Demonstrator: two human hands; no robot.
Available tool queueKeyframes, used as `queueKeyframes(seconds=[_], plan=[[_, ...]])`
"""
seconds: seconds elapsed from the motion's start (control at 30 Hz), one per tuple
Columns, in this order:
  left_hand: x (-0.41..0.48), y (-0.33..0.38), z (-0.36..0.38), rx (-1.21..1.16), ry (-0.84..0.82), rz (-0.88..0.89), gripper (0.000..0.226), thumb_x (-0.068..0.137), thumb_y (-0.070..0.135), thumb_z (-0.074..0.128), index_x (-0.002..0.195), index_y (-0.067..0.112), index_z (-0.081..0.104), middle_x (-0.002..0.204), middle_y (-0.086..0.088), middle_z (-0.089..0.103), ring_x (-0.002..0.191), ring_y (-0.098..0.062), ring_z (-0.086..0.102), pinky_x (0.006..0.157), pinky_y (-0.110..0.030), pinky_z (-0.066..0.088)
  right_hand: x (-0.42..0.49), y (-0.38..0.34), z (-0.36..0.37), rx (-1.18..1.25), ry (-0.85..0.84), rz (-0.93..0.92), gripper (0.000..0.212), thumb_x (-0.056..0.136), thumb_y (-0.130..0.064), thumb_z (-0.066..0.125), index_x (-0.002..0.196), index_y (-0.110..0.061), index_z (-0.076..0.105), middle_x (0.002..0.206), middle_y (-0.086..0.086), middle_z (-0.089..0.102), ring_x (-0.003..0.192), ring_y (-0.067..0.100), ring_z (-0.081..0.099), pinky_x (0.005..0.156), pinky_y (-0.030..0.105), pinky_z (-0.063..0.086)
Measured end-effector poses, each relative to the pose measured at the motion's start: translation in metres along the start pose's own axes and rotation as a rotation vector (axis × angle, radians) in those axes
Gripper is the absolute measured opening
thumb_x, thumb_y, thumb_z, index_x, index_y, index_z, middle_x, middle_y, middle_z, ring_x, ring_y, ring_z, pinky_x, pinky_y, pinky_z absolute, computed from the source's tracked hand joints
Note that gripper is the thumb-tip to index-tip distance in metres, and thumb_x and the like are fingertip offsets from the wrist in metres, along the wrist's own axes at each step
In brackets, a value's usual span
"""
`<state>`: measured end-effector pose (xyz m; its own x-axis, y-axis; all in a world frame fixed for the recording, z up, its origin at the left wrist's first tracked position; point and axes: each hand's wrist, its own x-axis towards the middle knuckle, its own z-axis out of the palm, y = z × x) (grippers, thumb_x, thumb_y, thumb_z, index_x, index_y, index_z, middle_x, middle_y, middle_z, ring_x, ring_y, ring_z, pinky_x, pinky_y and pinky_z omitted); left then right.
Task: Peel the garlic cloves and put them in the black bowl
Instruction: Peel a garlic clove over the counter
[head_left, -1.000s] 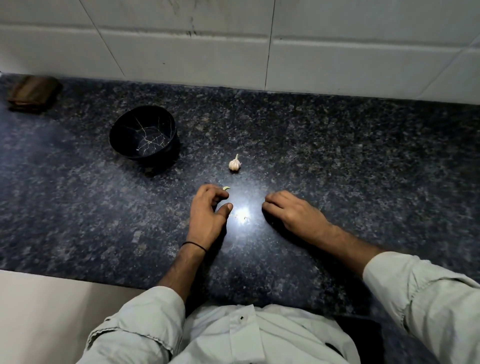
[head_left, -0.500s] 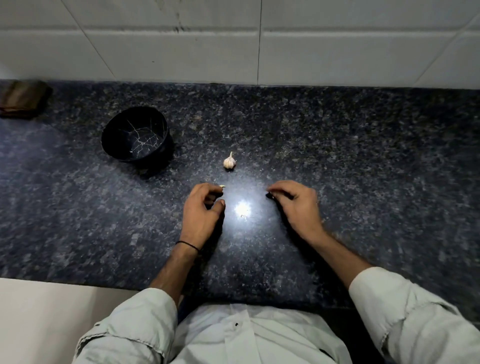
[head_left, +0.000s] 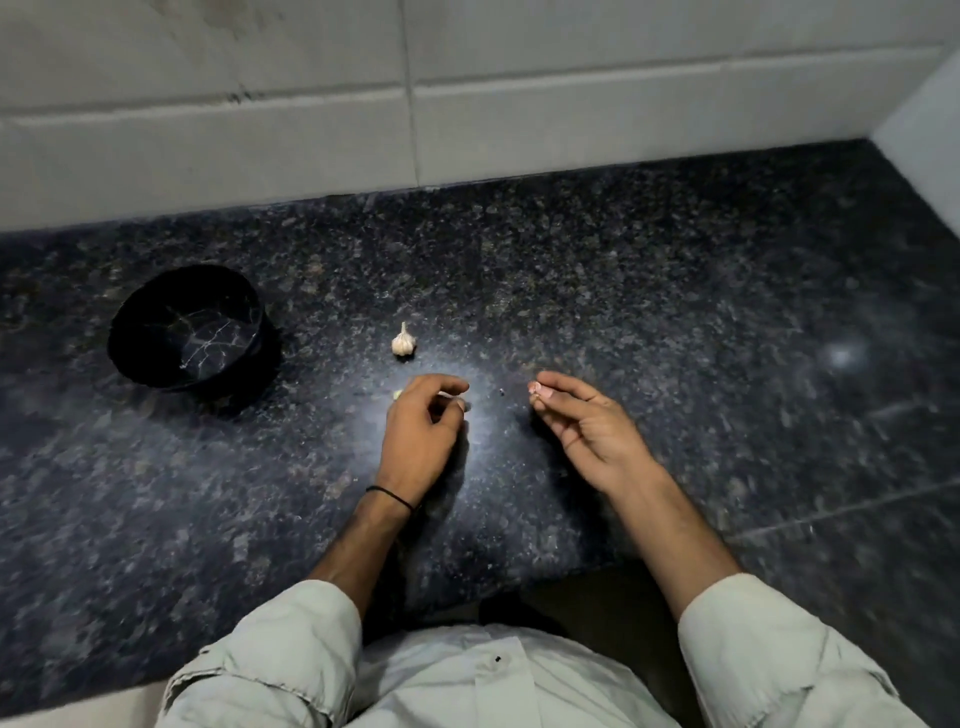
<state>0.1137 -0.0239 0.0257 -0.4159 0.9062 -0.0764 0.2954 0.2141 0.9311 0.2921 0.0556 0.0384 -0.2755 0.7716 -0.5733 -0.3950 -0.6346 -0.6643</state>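
Fingertips (head_left: 537, 388) of right hand (head_left: 589, 434) now pinched on a small pale scrap, cloth of skin or bit of clove, too small to tell; half a second ago pressed flat to the counter, now lifted and turned palm-up. Left hand (head_left: 422, 441) curled, fingers narrow around something pale at the thumb, probably a clove, with another pale clove (head_left: 398, 395) peeking just beside the knuckles; barely shifted since earlier. Just beyond both hands, garlic bulb (head_left: 403, 341) upright on granite counter (head_left: 675, 322), untouched as before. Further left, well apart, black bowl (head_left: 187, 327), no clove visible inside. Judged: peeling just begun, first piece pulled free, nothing delivered yet. Behind, white tiled wall (head_left: 311, 130).
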Motion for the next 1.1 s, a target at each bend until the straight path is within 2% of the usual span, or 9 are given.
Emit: queueKeyframes(seconds=[0.1,0.17,0.27,0.4,0.5,0.57,0.7,0.9,1.1], plan=[[-0.003,-0.003,0.004,-0.013,-0.229,0.041,0.016,0.092,0.008,0.058,0.101,0.017,0.069,0.104,0.002,0.070,0.093,-0.012,0.071,0.088,-0.042,0.057,-0.027,0.016,-0.004,0.105,0.118,-0.082,0.020,0.089,0.014,0.057,0.094,-0.001,0.070,0.082,0.009,0.076,0.079,0.013,0.074,0.076,0.018,0.059],[-0.012,-0.003,0.005,-0.035,-0.228,0.053,0.017,0.089,0.018,0.057,0.100,0.020,0.069,0.102,0.004,0.071,0.094,-0.016,0.071,0.088,-0.044,0.057,-0.042,0.020,-0.004,0.141,0.120,-0.072,0.021,0.090,0.014,0.056,0.094,-0.001,0.069,0.082,0.009,0.076,0.079,0.012,0.074,0.074,0.018,0.058],[-0.037,-0.007,0.013,-0.037,-0.464,0.130,0.016,0.093,0.010,0.061,0.103,0.018,0.071,0.100,0.004,0.072,0.093,-0.013,0.069,0.089,-0.036,0.056,-0.092,0.049,-0.022,0.253,0.286,-0.176,0.021,0.092,0.014,0.053,0.095,-0.001,0.068,0.080,0.008,0.076,0.076,0.011,0.074,0.071,0.017,0.058],[-0.089,-0.004,0.025,-0.025,-0.707,0.217,0.019,0.095,0.004,0.060,0.103,0.017,0.070,0.096,0.002,0.072,0.091,-0.014,0.067,0.081,-0.021,0.052,-0.175,0.100,-0.057,0.401,0.471,-0.269,0.022,0.092,0.015,0.052,0.096,0.001,0.067,0.081,0.011,0.075,0.075,0.013,0.074,0.068,0.018,0.057],[-0.126,-0.007,0.039,-0.013,-0.874,0.259,0.019,0.094,0.005,0.060,0.100,0.020,0.070,0.095,0.000,0.072,0.090,-0.018,0.068,0.081,-0.026,0.052,-0.229,0.131,-0.081,0.474,0.598,-0.314,0.021,0.092,0.014,0.053,0.098,0.000,0.068,0.084,0.012,0.075,0.076,0.013,0.074,0.068,0.018,0.057],[-0.158,-0.006,0.054,0.041,-0.998,0.327,0.019,0.092,0.007,0.061,0.098,0.022,0.070,0.095,0.005,0.072,0.091,-0.011,0.067,0.082,-0.024,0.052,-0.267,0.153,-0.098,0.524,0.676,-0.349,0.020,0.093,0.014,0.054,0.099,0.000,0.067,0.084,0.011,0.075,0.076,0.012,0.074,0.069,0.018,0.058],[-0.228,-0.004,0.084,0.179,-1.199,0.386,0.017,0.093,0.006,0.062,0.099,0.018,0.072,0.093,0.007,0.071,0.086,-0.003,0.064,0.073,-0.008,0.045,-0.341,0.202,-0.131,0.658,0.809,-0.432,0.021,0.093,0.015,0.052,0.097,0.000,0.066,0.078,0.009,0.075,0.072,0.012,0.074,0.070,0.018,0.059],[-0.362,-0.019,0.134,0.370,-1.498,0.492,0.015,0.094,0.008,0.061,0.102,0.013,0.072,0.096,0.001,0.072,0.086,-0.009,0.064,0.075,-0.008,0.044,-0.452,0.292,-0.205,0.847,1.011,-0.512,0.020,0.094,0.015,0.050,0.096,0.001,0.065,0.075,0.008,0.075,0.073,0.011,0.074,0.069,0.017,0.058],[-0.482,-0.097,0.185,0.568,-1.716,0.543,0.021,0.093,0.005,0.057,0.103,0.015,0.072,0.094,0.005,0.070,0.077,-0.014,0.066,0.071,-0.012,0.046,-0.507,0.414,-0.312,0.920,1.153,-0.476,0.021,0.093,0.015,0.051,0.097,0.001,0.066,0.079,0.008,0.076,0.077,0.012,0.075,0.077,0.019,0.059]])
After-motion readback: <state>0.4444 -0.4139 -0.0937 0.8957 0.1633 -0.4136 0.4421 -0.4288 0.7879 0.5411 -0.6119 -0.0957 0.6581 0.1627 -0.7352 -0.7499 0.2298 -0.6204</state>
